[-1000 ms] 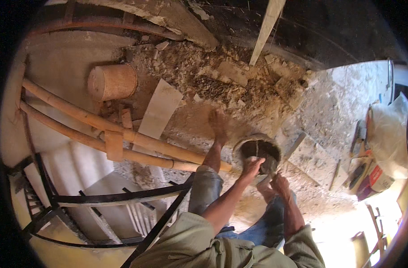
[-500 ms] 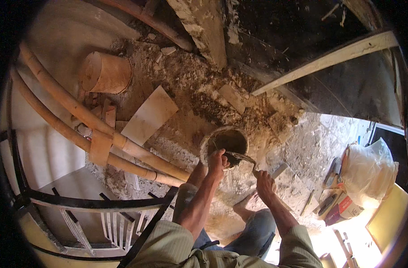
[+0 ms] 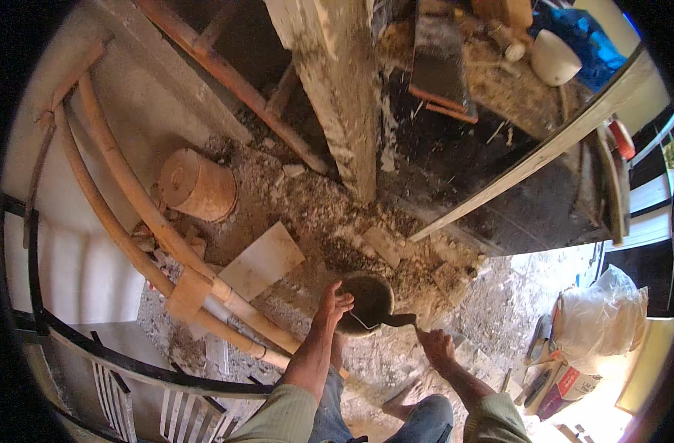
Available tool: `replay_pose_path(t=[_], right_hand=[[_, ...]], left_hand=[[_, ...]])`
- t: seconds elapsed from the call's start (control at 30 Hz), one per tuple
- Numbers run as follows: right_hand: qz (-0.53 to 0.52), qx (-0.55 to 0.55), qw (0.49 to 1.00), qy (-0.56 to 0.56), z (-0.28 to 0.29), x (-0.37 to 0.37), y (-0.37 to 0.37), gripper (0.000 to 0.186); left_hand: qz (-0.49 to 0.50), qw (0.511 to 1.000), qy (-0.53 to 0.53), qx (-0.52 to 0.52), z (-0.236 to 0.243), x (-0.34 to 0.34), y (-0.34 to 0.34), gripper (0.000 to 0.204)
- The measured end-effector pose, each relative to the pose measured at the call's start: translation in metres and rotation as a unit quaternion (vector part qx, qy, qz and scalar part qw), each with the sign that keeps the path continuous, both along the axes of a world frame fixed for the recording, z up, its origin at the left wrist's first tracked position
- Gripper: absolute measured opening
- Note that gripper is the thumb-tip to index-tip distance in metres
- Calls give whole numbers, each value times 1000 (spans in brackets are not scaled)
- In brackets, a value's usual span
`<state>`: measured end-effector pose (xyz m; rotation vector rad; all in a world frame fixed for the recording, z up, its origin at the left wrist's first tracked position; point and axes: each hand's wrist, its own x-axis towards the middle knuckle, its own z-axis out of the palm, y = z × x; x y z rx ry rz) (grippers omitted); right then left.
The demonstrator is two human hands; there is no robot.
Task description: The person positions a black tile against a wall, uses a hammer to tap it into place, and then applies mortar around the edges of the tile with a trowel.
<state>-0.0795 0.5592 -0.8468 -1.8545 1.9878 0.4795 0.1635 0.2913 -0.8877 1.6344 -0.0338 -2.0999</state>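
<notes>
A round bucket (image 3: 372, 292) with a dark inside and a thin wire handle (image 3: 362, 322) stands on the dirty floor in front of my legs. My left hand (image 3: 334, 303) is at the bucket's left rim, its fingers apart and nothing seen in them. My right hand (image 3: 437, 345) is closed round the grip of a trowel (image 3: 400, 320). The trowel's dark blade reaches to the bucket's right rim. What lies deep in the bucket is too dark to make out.
Bamboo poles (image 3: 160, 214) slant along the left beside a black metal railing (image 3: 152, 341). A dusty upturned bucket (image 3: 197, 184), a flat board (image 3: 263, 261) and a thick post (image 3: 343, 111) stand or lie ahead. A wooden plank (image 3: 525, 166) leans at right, above a plastic bag (image 3: 599, 325).
My left hand has come off the trowel's blade area to the bucket's left rim, its fingers loosened. The trowel has swung to the bucket's right side. The view has tilted up.
</notes>
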Motion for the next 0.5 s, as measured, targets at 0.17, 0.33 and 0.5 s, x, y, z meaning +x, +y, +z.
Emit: replay_pose_path(t=[0.17, 0.33, 0.5], right_hand=[[-123, -84, 987, -63, 106, -30, 19, 51], [-297, -107, 881, -352, 212, -21, 28, 53], [-400, 1, 762, -508, 393, -16, -39, 60]], left_hand=[[-126, 986, -94, -62, 15, 42, 8, 75], [-167, 977, -89, -99, 125, 57, 13, 82], [-191, 954, -121, -198, 297, 48, -43, 91]])
